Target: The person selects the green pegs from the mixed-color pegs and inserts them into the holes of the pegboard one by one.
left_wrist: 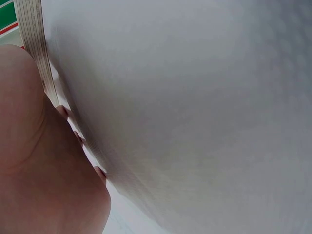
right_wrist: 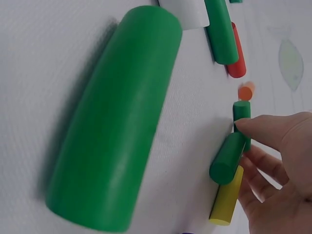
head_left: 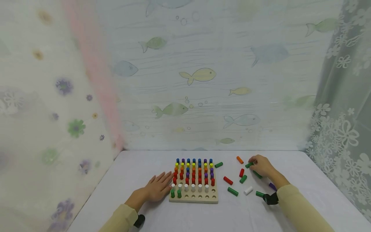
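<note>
Head view shows our right hand (head_left: 262,168) narrowed on one green peg (head_left: 249,165), thumb and fingers pinching it; whether that peg is clear of the white tabletop (head_left: 237,212) we cannot tell. In the right wrist view, a second green peg (right_wrist: 226,158) lies touching or just beside the pinched one, and a yellow peg (right_wrist: 227,199) lies past it, close to our fingers.

Because these pegs are round, we judge rolling to be the first risk: a sideways tug at the grip could set the neighbours off, and a thumb pressed off-centre could make the held peg swivel or slip out. Left of the grip, an orange peg (head_left: 240,159) slightly farther from us and a red peg (head_left: 242,173) slightly nearer could be clipped if our hand swept low. Nearer to us than the grip, our black wrist camera (head_left: 271,199) overlaps a third green peg (head_left: 259,194); a dragging forearm could nudge it.

Well to the left of the grip stands the wooden pegboard (head_left: 193,200); a knock against its upright pegs (head_left: 200,181) could jolt it. Our left hand (head_left: 157,189) lies flat by its left edge, fingers straight, holding nothing, so we think the right edge could swing if bumped.
</note>
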`<state>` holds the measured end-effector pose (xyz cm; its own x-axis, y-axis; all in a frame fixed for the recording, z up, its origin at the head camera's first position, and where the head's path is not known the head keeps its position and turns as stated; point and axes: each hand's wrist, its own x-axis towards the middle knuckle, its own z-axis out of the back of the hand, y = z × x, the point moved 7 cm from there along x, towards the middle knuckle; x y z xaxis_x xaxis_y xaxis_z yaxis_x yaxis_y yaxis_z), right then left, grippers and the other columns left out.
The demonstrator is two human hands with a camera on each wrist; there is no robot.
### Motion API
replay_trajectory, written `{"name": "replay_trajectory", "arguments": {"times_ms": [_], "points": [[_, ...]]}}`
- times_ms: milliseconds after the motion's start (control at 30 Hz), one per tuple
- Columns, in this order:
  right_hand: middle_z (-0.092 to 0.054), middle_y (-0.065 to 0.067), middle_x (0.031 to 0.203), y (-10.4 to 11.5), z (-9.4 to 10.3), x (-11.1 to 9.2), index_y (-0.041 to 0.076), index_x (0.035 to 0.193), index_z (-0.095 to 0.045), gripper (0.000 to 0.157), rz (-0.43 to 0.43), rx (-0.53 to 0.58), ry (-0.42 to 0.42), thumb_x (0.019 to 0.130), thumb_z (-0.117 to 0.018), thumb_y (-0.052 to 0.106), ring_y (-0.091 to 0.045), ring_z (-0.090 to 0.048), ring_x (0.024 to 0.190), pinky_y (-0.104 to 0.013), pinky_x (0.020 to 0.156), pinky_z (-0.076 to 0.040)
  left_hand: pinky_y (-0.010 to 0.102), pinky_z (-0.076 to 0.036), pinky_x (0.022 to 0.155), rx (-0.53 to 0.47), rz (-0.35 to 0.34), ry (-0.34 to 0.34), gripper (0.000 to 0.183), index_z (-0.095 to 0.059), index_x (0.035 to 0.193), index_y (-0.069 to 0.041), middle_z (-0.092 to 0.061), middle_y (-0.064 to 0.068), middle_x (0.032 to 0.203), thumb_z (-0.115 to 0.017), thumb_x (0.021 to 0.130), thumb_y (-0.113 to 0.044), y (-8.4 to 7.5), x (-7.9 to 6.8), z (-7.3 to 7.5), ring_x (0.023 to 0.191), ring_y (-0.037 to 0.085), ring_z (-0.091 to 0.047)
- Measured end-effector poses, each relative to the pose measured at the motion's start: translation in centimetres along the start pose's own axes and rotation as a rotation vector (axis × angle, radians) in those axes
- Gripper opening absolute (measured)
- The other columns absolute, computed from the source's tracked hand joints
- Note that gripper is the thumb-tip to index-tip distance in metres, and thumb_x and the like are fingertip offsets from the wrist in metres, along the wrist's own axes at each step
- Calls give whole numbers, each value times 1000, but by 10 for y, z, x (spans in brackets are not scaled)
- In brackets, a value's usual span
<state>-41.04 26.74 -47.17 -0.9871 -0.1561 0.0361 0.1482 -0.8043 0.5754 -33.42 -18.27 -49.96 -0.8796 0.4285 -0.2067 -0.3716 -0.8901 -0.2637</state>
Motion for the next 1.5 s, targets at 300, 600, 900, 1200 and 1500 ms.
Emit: {"name": "replay_trajectory", "arguments": {"times_ms": [300, 600, 900, 1200, 1500], "points": [[-63, -18, 105, 2, 2, -1, -6, 111, -69, 22, 24, -18, 21, 92, -70, 4, -31, -57, 96, -52, 87, -52, 66, -10, 122, -12, -16, -6, 68, -24, 164, -16, -22, 7, 170, -35, 109, -53, -3, -3, 2, 156, 36, -16], [-63, -8, 93, 0, -1, 0, -3, 106, -68, 16, 88, -53, 30, 93, -71, 6, -23, -56, 86, -42, 79, -52, 65, -9, 122, -15, -15, 3, 66, -25, 164, -16, -22, 6, 170, -36, 109, -51, -2, -2, 2, 157, 35, -16], [-66, -8, 92, 1, -2, -1, -5, 105, -68, 16, 120, -38, 5, 94, -70, 6, -22, -60, 86, -42, 80, -55, 67, -7, 121, -34, -26, 0, 68, -23, 164, -17, -21, 7, 171, -34, 108, -54, 1, -1, 0, 157, 37, -14], [-69, -8, 96, 3, 6, -5, -5, 110, -70, 18, 128, -26, -31, 96, -68, 7, -22, -63, 88, -44, 80, -58, 65, -7, 123, -34, -12, -20, 71, -23, 164, -19, -20, 4, 171, -32, 106, -60, 14, 8, -13, 157, 33, -14], [-70, -5, 93, 11, 19, -14, -2, 107, -71, 16, 201, -5, -102, 95, -71, 8, -18, -62, 83, -35, 74, -56, 64, -7, 123, -19, -15, -15, 70, -23, 164, -18, -20, 3, 171, -34, 107, -57, 12, 8, -10, 158, 33, -13]]}}
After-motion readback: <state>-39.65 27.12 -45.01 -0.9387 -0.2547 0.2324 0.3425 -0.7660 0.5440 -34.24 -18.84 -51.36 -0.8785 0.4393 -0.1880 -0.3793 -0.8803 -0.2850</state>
